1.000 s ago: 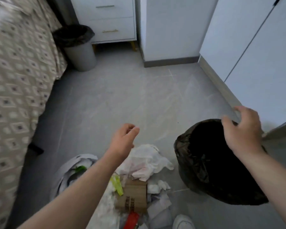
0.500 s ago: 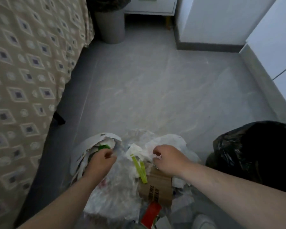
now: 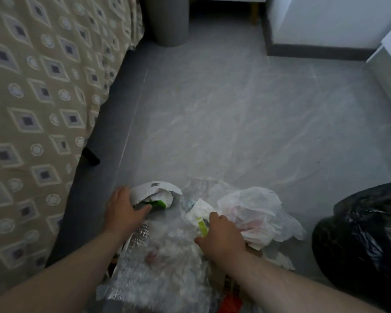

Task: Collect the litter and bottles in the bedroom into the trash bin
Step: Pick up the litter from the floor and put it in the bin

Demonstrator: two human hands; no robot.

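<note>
- I am working both hands into the litter pile (image 3: pixel 167 256), which is lying on the floor (image 3: pixel 235 123) right below me, so I can gather it in one go.
- My right hand (image 3: pixel 221 240) is curling down onto the middle of the pile, fingers bent beside a yellow-green strip (image 3: pixel 201 225); I cannot tell whether it is actually gripping anything.
- My left hand (image 3: pixel 124 213) is reaching to the pile's left edge with fingers spread partly open, pressing on a crumpled white wrapper (image 3: pixel 154 192), probably to scoop it inward.
- A white plastic bag (image 3: pixel 257 213) is slumping on the pile's right side.
- The black trash bag (image 3: pixel 361 240) is sitting just right of the pile, close enough for a short transfer.
- A grey bin (image 3: pixel 167 21) is standing well beyond the pile, by the bed (image 3: pixel 43 86).
</note>
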